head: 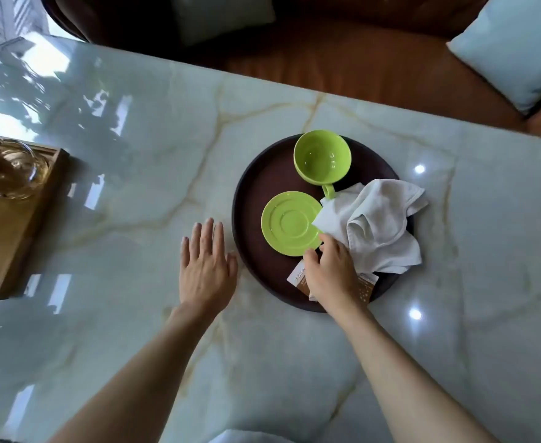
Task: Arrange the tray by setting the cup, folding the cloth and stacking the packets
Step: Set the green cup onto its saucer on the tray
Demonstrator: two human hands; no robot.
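Tray (253, 199), round and dark brown, sits on the pale marble counter (135, 203), toward the counter's far edge and right of middle. Green cup (322, 156) stands upright and empty at the tray's far side, its handle pointing toward the near edge. Matching green saucer (289, 222) lies flat near the tray's middle, apart from the cup. White cloth (374, 223) lies crumpled and unfolded on the tray's right side; one corner overlaps the saucer's right rim, and its near part drapes over the tray's rim. Cup handle just meets the cloth's far edge.

Packets (299, 276), brown and white with print, lie at the tray's near side, mostly hidden under the right hand; how many, cannot tell.

Right hand (331, 270) reaches over the tray's near rim, fingers curled down, thumb and fingertips touching the saucer's near rim beside the cloth corner. Whether it actually grips the saucer, cannot tell.

Left hand (206, 266) rests flat on the counter just left of the tray, fingers straight and slightly spread, holding nothing; thumb is just beside the tray rim.

Wooden tray (16, 238) with a glass teapot (7, 169) sits at the counter's left edge. Beyond the far edge: brown sofa (374, 59) with a pale cushion (515, 49).
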